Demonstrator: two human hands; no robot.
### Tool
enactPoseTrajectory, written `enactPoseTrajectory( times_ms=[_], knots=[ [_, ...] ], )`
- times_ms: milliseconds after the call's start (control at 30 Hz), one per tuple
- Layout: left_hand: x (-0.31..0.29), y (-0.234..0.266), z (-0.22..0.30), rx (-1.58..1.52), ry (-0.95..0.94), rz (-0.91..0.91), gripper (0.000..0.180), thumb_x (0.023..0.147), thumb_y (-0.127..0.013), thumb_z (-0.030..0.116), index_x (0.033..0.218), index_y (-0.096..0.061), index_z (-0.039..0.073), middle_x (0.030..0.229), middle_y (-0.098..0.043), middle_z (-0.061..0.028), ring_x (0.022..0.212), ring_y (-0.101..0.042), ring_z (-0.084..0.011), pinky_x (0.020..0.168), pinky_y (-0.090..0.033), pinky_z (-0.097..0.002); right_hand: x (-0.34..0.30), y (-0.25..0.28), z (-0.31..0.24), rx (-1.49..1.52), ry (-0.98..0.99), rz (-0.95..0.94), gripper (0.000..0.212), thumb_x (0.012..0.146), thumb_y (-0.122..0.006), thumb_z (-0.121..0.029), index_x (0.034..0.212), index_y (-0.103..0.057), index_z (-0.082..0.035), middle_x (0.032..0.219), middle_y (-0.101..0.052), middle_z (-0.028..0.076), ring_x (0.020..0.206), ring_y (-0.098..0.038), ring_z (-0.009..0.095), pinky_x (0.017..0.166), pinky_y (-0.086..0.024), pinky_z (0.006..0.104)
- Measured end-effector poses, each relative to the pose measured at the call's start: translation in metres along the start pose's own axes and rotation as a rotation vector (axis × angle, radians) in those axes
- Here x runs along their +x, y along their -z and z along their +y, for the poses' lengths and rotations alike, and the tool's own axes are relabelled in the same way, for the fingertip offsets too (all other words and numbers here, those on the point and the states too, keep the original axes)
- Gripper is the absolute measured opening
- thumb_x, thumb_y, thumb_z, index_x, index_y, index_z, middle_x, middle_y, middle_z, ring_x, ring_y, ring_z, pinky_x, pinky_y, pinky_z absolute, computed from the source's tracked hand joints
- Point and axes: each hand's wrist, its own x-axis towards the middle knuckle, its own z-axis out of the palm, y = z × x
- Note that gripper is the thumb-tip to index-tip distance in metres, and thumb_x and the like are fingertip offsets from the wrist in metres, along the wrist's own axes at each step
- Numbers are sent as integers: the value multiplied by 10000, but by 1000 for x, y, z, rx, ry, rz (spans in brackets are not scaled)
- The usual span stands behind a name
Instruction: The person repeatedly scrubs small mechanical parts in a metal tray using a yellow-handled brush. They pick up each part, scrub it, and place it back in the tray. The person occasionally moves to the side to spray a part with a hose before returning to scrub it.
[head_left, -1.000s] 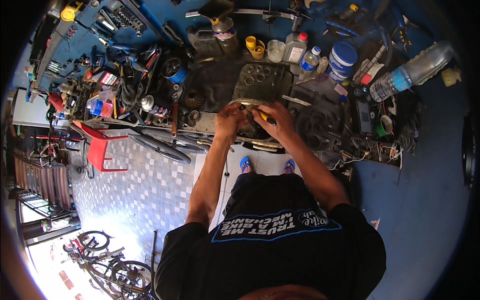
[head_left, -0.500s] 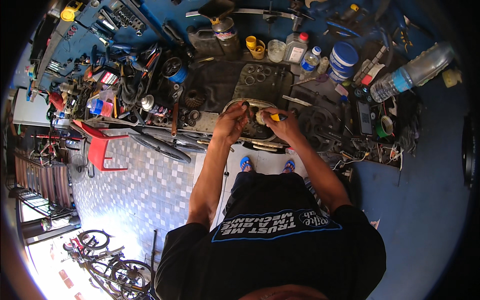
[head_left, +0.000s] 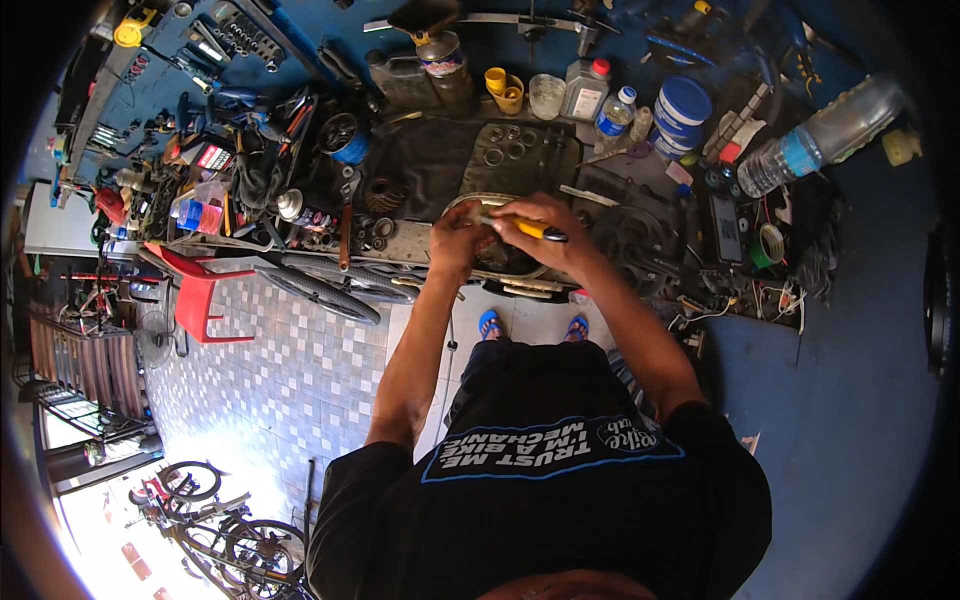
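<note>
Yellow-handled tool at work over the basin

In the head view, the right hand (head_left: 540, 218) grips a yellow-handled tool (head_left: 541, 230), its fingers closed round the handle and its pale tip directed at the left hand (head_left: 456, 240); the left fingers are curled beside that tip, though I cannot tell what they grip; both hands are above the basin (head_left: 487, 197) near the table's front edge; the step looks like working a small part with the tip, and the next move seems to call for a steady left hand and short strokes; behind the basin, a mat (head_left: 484, 175) carries metal rings (head_left: 516, 150); to the right, a dark crankset (head_left: 640, 250) crowds the elbow side; the easiest room lies upward, and left over the dark cloth (head_left: 412, 160)
</note>
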Motion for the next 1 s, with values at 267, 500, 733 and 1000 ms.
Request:
enactPoseTrajectory(
  times_ms=[267,500,733,1000],
  knots=[
    [-1,0,2,214,-81,51,488,859,-769,-47,1315,-604,-91,946,-718,-120,744,-709,-168,644,-595,-279,-5,5,13,-134,37,43,202,915,-792,-239,1020,-772,-67,933,-757,124,849,-648,317,766,-535,419],
    [-1,-1,6,191,-44,36,491,865,-769,-41,1321,-591,-83,931,-708,-108,739,-709,-174,647,-599,-280,-7,-3,10,-105,96,74,261,912,-802,-232,1081,-758,-39,992,-761,123,858,-646,315,795,-528,403],
    [-2,-2,7,102,-40,8,518,874,-772,-40,1354,-583,-74,975,-707,-125,754,-702,-174,656,-581,-279,-9,-8,7,-145,-6,125,237,899,-814,-235,1046,-767,-55,955,-763,112,811,-650,299,733,-528,402],
    [-3,-7,11,34,-8,-14,510,891,-755,-43,1375,-593,-24,989,-722,-103,795,-699,-157,692,-583,-270,-12,-15,21,-226,-68,183,215,897,-815,-278,992,-774,-89,905,-760,119,780,-687,328,695,-548,395]
  ],
)
